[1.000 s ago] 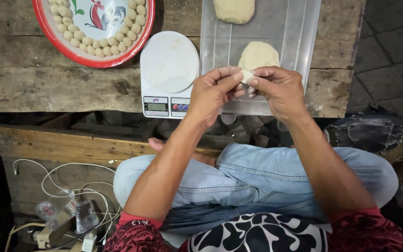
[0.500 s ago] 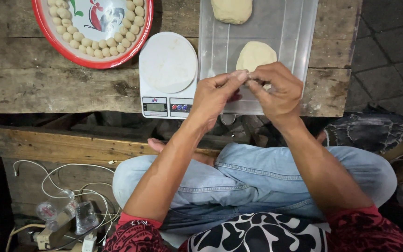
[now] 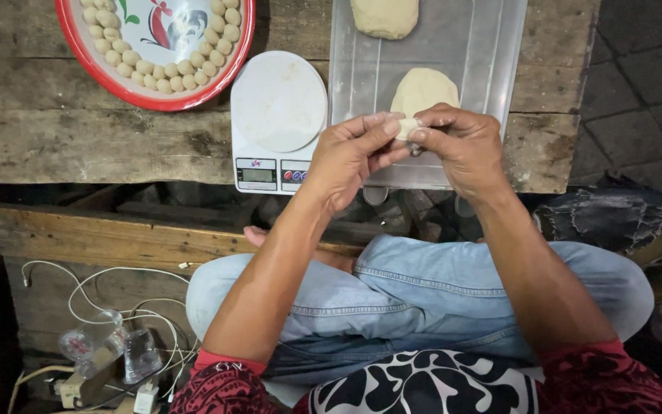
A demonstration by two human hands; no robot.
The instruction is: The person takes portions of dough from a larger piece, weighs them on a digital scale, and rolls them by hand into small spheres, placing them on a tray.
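I am pinching a small dough piece between the closed fingertips of my left hand and right hand, just above the clear tray of dough lumps, keeping supply close.

Grey screen on white scale

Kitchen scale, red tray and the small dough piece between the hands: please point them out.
kitchen scale (image 3: 278, 102), head view, on its round white platform.
red tray (image 3: 233, 60), head view, on its right rim.
small dough piece (image 3: 408, 126), head view, on the part visible between the fingertips.
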